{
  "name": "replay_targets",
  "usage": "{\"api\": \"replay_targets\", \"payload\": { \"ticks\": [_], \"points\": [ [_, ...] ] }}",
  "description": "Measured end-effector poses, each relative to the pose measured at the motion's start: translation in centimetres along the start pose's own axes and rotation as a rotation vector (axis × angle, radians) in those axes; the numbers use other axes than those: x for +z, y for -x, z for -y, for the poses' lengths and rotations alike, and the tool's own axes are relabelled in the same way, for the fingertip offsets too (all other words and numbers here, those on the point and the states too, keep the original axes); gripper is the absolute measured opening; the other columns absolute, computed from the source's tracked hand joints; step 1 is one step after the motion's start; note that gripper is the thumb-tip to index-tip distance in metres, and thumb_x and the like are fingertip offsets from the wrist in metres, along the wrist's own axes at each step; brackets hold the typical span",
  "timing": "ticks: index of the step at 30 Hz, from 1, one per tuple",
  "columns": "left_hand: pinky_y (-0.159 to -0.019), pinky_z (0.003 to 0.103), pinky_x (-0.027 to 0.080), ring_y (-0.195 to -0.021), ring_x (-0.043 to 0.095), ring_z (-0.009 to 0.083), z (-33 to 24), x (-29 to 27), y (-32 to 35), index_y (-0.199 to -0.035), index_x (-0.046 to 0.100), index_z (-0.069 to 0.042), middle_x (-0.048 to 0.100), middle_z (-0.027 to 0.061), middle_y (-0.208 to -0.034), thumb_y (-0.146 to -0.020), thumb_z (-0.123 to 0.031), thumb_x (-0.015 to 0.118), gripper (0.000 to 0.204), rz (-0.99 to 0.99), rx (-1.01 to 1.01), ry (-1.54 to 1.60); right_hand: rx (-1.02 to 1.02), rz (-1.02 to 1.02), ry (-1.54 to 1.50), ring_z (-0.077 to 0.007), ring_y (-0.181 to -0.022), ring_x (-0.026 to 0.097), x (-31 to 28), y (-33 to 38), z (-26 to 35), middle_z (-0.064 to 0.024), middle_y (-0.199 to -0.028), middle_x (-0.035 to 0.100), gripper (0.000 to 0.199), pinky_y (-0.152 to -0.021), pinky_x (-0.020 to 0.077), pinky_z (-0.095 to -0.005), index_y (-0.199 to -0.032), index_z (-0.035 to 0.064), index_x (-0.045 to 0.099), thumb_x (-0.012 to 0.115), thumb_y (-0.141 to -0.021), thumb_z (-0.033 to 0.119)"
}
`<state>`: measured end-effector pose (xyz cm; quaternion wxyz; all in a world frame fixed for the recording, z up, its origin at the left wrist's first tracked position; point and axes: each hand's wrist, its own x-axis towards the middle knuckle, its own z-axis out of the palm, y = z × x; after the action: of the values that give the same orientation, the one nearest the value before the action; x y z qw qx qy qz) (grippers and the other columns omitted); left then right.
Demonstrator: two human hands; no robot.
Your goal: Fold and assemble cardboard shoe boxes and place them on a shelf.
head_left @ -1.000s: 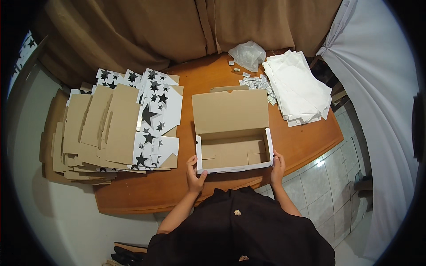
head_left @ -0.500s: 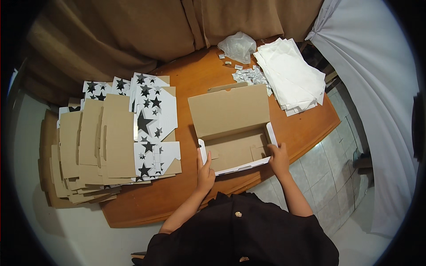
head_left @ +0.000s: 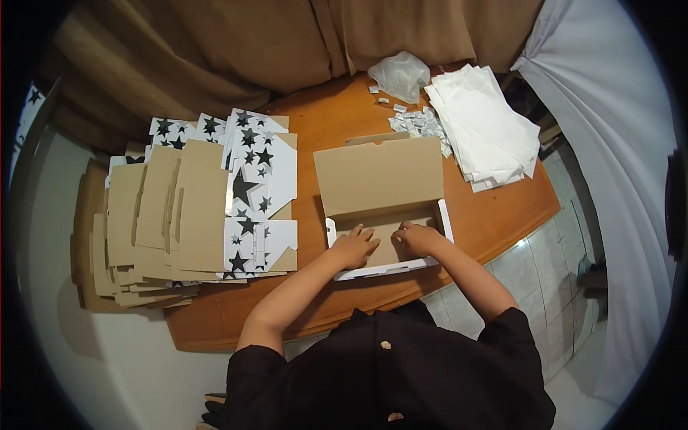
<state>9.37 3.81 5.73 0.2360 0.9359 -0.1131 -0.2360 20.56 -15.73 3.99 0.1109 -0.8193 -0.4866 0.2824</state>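
A brown cardboard box [head_left: 380,174] with white outer edges stands on the table, its lid raised at the far side. Both of my hands reach into it over the near wall. My left hand [head_left: 355,246] lies inside the left part with its fingers spread, at the box's floor. Inside the right part, my right hand [head_left: 419,238] has its fingers bent downward and somewhat apart, and no held thing shows in it. The fingers partly cover the floor and the inner side flaps.
At the left, flat cardboard pieces [head_left: 201,208] lie in overlapping stacks, some showing white sides with black stars [head_left: 244,188]. White paper sheets [head_left: 487,129], small silvery packets [head_left: 426,123] and a clear plastic bag [head_left: 401,75] lie on the wooden table [head_left: 308,104] at the far right.
Both hands have left the box's side walls and moved inward to the floor of the box. The view has shifted slightly.
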Motion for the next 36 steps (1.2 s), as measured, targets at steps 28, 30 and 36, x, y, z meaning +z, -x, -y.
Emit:
{"api": "replay_targets", "payload": {
  "ticks": [28,30,36],
  "points": [
    [-0.107,0.06,0.002,-0.14,-0.014,0.0277,-1.4,3.0,-4.6,-0.146,-0.007,-0.03,-0.018,0.0058,-0.152,-0.082,-0.065,0.044,0.089,0.398,-0.604,-0.042,0.04,0.602,0.191,-0.0223,-0.141,-0.009,0.5,-1.9,-1.6,0.0052,-0.152,-0.015,0.089,-0.105,0.0103,-0.0642,-0.146,0.0282,-0.004,0.056,-0.084,0.048],
    [-0.107,0.06,0.002,-0.14,-0.015,0.0276,-1.3,3.2,-4.7,-0.146,-0.006,-0.03,-0.018,0.0054,-0.152,-0.082,-0.065,0.045,0.089,0.402,-0.595,-0.04,0.066,0.654,0.185,-0.0239,-0.141,-0.011,0.3,-1.9,-1.4,0.0058,-0.152,-0.017,0.093,-0.105,0.0104,-0.0642,-0.146,0.0278,-0.005,0.059,-0.082,0.048],
    [-0.105,0.064,0.003,-0.139,-0.016,0.0272,-1.0,3.0,-5.6,-0.146,-0.007,-0.03,-0.02,0.005,-0.151,-0.081,-0.065,0.046,0.091,0.386,-0.619,-0.024,-0.076,0.443,-0.174,-0.0276,-0.13,0.03,-4.3,-1.9,-2.2,-0.0113,-0.145,0.022,0.074,-0.102,0.0289,-0.0514,-0.144,0.0178,0.02,0.059,-0.085,0.038]
  ]
}}
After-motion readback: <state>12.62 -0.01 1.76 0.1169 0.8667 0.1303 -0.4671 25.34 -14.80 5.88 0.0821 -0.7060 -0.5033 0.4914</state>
